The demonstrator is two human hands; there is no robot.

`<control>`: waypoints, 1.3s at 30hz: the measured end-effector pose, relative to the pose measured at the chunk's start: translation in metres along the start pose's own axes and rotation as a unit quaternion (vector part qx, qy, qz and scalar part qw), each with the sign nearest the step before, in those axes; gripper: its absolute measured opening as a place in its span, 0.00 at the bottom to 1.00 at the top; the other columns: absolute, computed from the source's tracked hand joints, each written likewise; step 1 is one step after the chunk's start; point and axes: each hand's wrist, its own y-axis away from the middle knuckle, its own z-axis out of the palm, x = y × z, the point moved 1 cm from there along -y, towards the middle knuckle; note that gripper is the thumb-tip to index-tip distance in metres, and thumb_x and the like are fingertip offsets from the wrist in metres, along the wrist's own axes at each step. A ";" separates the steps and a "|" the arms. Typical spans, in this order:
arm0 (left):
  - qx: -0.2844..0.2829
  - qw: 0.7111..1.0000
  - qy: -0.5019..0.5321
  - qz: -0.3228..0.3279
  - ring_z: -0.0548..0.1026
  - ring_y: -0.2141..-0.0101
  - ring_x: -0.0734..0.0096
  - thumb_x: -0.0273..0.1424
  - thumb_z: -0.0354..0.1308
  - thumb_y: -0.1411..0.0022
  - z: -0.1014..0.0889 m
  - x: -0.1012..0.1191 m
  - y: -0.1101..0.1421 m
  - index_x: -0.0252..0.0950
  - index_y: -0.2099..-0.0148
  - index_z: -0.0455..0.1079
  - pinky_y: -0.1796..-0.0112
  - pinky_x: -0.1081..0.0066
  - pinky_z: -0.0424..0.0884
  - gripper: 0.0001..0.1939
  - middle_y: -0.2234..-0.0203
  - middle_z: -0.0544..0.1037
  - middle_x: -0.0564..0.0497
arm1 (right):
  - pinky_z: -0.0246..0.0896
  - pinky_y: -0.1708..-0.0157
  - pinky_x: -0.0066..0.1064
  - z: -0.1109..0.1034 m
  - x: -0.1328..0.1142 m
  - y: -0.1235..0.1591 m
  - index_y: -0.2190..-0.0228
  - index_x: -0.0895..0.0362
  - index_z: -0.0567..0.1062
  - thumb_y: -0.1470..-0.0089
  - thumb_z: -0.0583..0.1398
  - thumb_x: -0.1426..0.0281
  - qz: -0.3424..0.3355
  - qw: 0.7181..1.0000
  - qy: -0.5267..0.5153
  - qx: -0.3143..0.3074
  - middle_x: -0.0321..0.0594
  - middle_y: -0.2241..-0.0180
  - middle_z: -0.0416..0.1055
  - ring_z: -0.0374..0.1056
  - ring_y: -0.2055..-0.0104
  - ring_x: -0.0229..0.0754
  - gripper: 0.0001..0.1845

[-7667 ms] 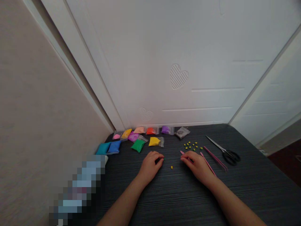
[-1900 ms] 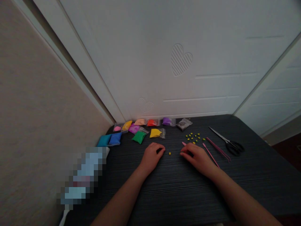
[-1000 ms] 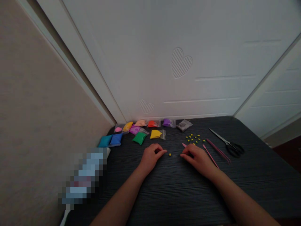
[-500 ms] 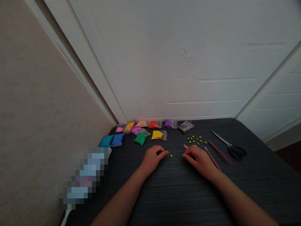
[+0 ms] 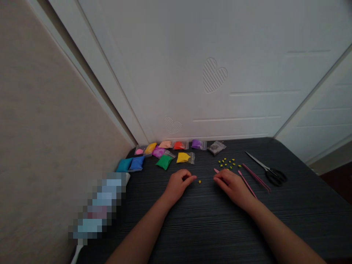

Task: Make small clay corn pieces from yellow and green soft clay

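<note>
yellow bit [image 5: 200, 182] just right of left hand [image 5: 177, 184], farther from right hand [image 5: 230, 184]; both hands' fingers curled, can't tell if gripping.

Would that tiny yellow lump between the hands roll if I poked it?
The tiny yellow lump might roll, since it looks roundish. It's probably very light, being so small beside the bare left hand. On the flat, dark, streaked tabletop, it probably won't wander.

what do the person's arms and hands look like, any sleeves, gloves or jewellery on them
Both the left hand and the right hand are bare, without gloves. No sleeve shows on either forearm up to the picture's edge. I see no watch, bracelet or ring; nail details are too small to tell.
</note>
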 end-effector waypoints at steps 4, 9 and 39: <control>0.002 1.000 0.007 -0.004 0.65 0.76 0.75 0.42 0.49 0.45 -0.001 0.001 0.000 0.35 0.76 0.65 0.73 0.74 0.59 0.17 0.80 0.68 0.55 | 0.57 0.64 0.31 -0.001 -0.003 0.000 0.77 0.55 0.66 0.45 0.49 0.66 0.001 1.000 0.003 0.008 0.37 0.74 0.65 0.63 0.67 0.38 0.12; 0.002 1.000 0.021 -0.012 0.64 0.77 0.75 0.43 0.49 0.46 -0.001 0.000 0.000 0.35 0.77 0.63 0.74 0.75 0.58 0.17 0.81 0.66 0.56 | 0.57 0.66 0.31 -0.001 -0.005 0.001 0.78 0.55 0.64 0.47 0.52 0.65 0.017 1.000 0.020 0.012 0.36 0.75 0.63 0.61 0.69 0.37 0.11; 0.007 0.993 0.109 -0.033 0.71 0.67 0.72 0.35 0.45 0.41 -0.001 -0.004 0.000 0.38 0.50 0.60 0.63 0.72 0.64 0.17 0.69 0.74 0.51 | 0.55 0.53 0.35 0.000 0.001 0.004 0.61 0.53 0.68 0.46 0.50 0.72 -0.021 0.999 0.028 0.001 0.39 0.62 0.68 0.62 0.55 0.39 0.11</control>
